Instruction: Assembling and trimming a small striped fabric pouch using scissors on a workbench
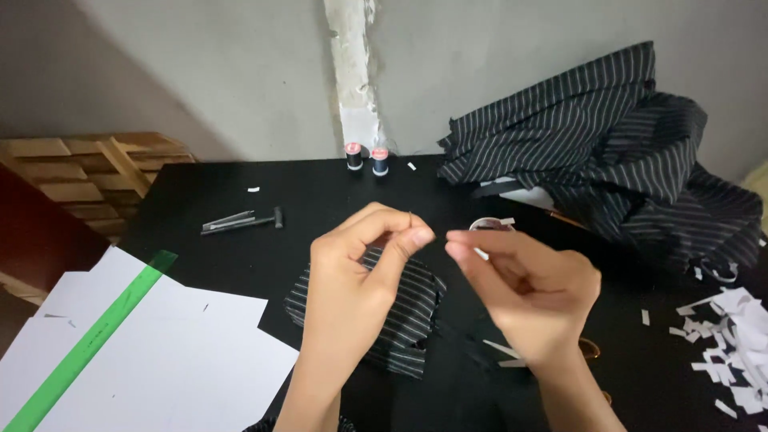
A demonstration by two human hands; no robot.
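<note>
A needle (410, 218) stands pinched between the thumb and forefinger of the left hand (360, 272), its thin tip poking up just above those fingers (416, 238). The right hand (528, 292) faces it, thumb and forefinger closed together as if on a thread end too fine to make out; I cannot tell whether anything is actually between them. Both pinches are raised close to each other in mid-air above the table (320, 192), likely so the eye of the needle and the fingertips line up at a steady, visible height.

Directly below the left fingers lies a small folded piece of black pinstriped fabric (404, 320). Just behind the right fingers sits a small round container (492, 226). Farther beyond, two thread spools (366, 159) stand by the wall, and a metal clipper tool (240, 221) lies to the left of the left hand. White paper sheets (160, 352) with a green ruler (88, 340) sit at the near left, paper scraps (732, 344) at the far right, and a heap of striped cloth (608, 152) behind the right hand. Nothing blocks the space between the two hands.
</note>
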